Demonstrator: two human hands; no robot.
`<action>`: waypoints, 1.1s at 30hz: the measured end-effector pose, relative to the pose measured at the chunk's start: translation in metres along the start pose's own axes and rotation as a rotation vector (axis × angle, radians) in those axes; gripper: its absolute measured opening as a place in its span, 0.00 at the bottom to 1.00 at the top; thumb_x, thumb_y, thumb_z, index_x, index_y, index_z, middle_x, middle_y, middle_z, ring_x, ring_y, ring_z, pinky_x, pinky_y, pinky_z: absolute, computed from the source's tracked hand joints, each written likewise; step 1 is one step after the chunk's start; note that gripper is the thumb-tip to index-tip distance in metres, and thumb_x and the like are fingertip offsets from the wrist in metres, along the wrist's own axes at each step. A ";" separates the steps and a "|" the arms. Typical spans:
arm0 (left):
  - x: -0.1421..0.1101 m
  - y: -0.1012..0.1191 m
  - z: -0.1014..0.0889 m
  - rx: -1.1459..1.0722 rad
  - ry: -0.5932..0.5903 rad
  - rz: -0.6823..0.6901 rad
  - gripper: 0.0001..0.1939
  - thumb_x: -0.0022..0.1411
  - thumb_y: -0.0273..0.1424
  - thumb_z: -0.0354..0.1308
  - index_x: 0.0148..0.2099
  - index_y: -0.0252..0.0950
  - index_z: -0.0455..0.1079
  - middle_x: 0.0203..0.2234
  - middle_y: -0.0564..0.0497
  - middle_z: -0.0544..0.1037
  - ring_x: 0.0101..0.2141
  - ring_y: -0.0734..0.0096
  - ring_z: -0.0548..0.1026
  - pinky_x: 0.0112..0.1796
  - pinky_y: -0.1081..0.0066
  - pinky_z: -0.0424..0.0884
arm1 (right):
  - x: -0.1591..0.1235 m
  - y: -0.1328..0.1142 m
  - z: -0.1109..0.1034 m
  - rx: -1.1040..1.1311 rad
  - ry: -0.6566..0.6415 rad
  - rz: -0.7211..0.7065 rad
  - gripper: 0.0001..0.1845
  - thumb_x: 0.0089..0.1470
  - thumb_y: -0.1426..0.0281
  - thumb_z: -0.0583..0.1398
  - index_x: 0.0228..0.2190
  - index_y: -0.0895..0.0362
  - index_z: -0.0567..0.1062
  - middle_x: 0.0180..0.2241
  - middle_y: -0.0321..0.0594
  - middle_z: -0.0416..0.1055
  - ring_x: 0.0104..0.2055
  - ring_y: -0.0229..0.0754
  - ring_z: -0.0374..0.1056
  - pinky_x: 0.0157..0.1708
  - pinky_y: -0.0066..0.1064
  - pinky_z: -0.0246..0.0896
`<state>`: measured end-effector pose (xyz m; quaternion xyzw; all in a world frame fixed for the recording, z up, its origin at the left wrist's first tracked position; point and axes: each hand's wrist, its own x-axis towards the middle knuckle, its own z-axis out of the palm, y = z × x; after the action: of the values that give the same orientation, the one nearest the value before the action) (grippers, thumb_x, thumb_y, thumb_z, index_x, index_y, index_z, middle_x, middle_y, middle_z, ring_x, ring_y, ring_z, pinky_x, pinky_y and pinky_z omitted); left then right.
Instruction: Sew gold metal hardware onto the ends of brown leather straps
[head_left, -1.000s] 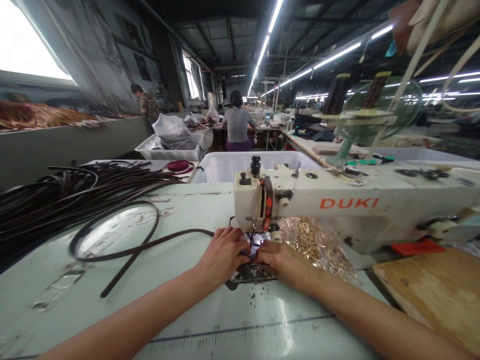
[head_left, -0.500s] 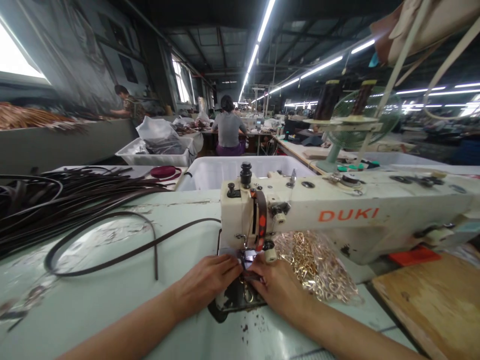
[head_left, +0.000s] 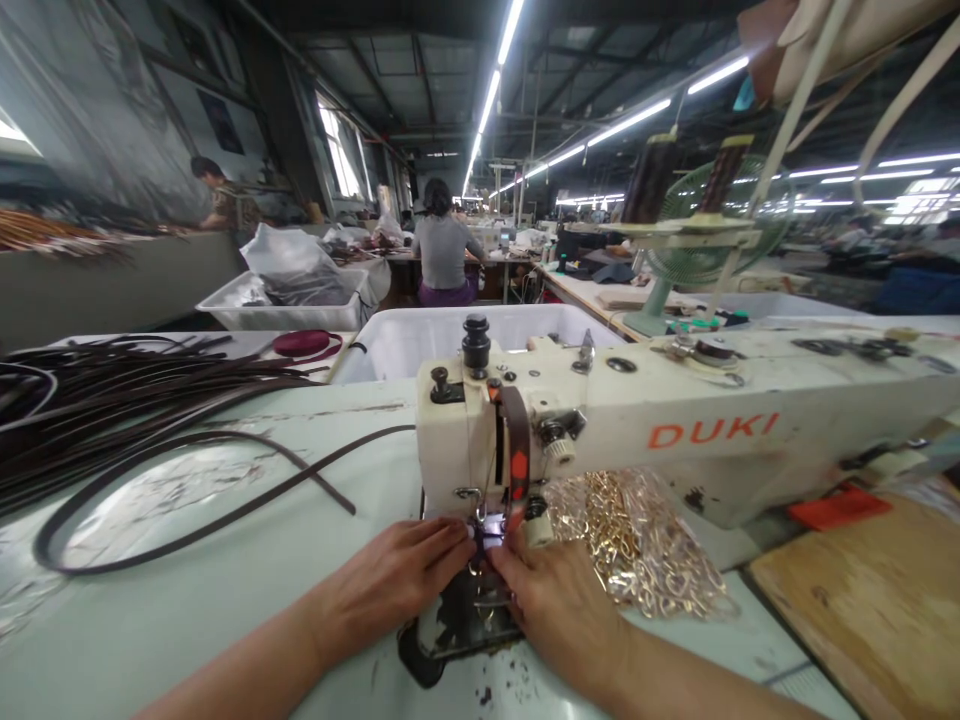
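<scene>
My left hand [head_left: 397,580] and my right hand [head_left: 555,600] rest on the pale green table under the head of a cream sewing machine [head_left: 600,420] marked DUKI. The fingertips of both hands meet at the needle area and pinch a small dark strap piece [head_left: 484,545] lit by the machine's lamp. A long dark brown strap [head_left: 225,500] loops across the table from behind the machine head toward the left.
A clear bag of gold metal rings [head_left: 645,550] lies right of my right hand. A pile of dark straps [head_left: 112,390] covers the left of the table. White bins [head_left: 442,335] stand behind. A wooden board [head_left: 870,590] sits at right. People work at far tables.
The view has shifted closer and rightward. The long strap's loop has slid left and flattened across the table. Both hands stay pinched at the needle.
</scene>
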<state>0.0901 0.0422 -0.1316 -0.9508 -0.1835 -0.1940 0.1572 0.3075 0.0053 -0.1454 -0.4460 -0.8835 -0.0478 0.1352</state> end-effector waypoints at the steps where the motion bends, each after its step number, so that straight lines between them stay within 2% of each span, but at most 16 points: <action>1: 0.000 0.000 0.001 0.005 0.009 0.005 0.14 0.68 0.23 0.42 0.52 0.30 0.64 0.39 0.42 0.78 0.41 0.62 0.76 0.42 0.67 0.75 | 0.000 0.000 0.000 0.006 0.001 -0.006 0.14 0.52 0.79 0.58 0.42 0.58 0.72 0.42 0.46 0.73 0.31 0.45 0.68 0.26 0.33 0.55; 7: -0.001 -0.001 0.007 -0.022 0.067 -0.027 0.16 0.70 0.25 0.39 0.56 0.33 0.61 0.39 0.42 0.78 0.41 0.63 0.76 0.40 0.67 0.75 | 0.003 0.001 0.000 0.029 0.017 0.000 0.12 0.52 0.79 0.59 0.39 0.57 0.72 0.34 0.40 0.75 0.30 0.44 0.67 0.24 0.32 0.50; 11: 0.001 -0.001 0.003 -0.043 0.046 -0.036 0.16 0.70 0.26 0.39 0.53 0.32 0.64 0.39 0.43 0.78 0.41 0.64 0.77 0.40 0.70 0.75 | 0.004 0.002 0.001 0.033 0.043 0.021 0.15 0.49 0.79 0.61 0.40 0.56 0.73 0.37 0.40 0.75 0.32 0.44 0.68 0.24 0.32 0.48; 17: 0.000 -0.002 0.005 -0.067 0.075 -0.052 0.17 0.70 0.27 0.37 0.54 0.33 0.64 0.39 0.44 0.78 0.41 0.64 0.76 0.42 0.69 0.75 | 0.005 0.001 0.001 0.030 0.066 0.015 0.12 0.51 0.78 0.61 0.39 0.56 0.73 0.38 0.38 0.75 0.31 0.43 0.68 0.23 0.32 0.46; 22: 0.001 -0.001 0.003 -0.070 0.010 -0.049 0.17 0.71 0.28 0.36 0.53 0.33 0.63 0.40 0.45 0.77 0.42 0.66 0.76 0.45 0.70 0.73 | 0.005 0.002 0.003 0.027 0.070 0.014 0.14 0.51 0.79 0.60 0.40 0.56 0.74 0.37 0.39 0.75 0.31 0.43 0.68 0.23 0.32 0.47; 29: 0.006 0.009 -0.003 -0.113 -0.058 -0.101 0.15 0.70 0.25 0.38 0.49 0.29 0.65 0.41 0.41 0.76 0.44 0.63 0.75 0.47 0.66 0.72 | 0.003 0.006 0.000 0.022 0.030 0.004 0.20 0.49 0.81 0.59 0.44 0.54 0.72 0.43 0.38 0.73 0.33 0.43 0.68 0.25 0.32 0.50; 33: 0.007 0.014 -0.005 -0.110 -0.086 -0.141 0.13 0.69 0.25 0.41 0.50 0.30 0.64 0.42 0.41 0.75 0.45 0.62 0.74 0.46 0.66 0.72 | 0.002 0.014 -0.010 0.010 0.073 -0.021 0.18 0.48 0.80 0.59 0.41 0.52 0.74 0.37 0.36 0.74 0.34 0.43 0.67 0.25 0.31 0.51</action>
<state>0.1008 0.0300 -0.1277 -0.9501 -0.2456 -0.1735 0.0825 0.3194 0.0129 -0.1361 -0.4338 -0.8829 -0.0611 0.1688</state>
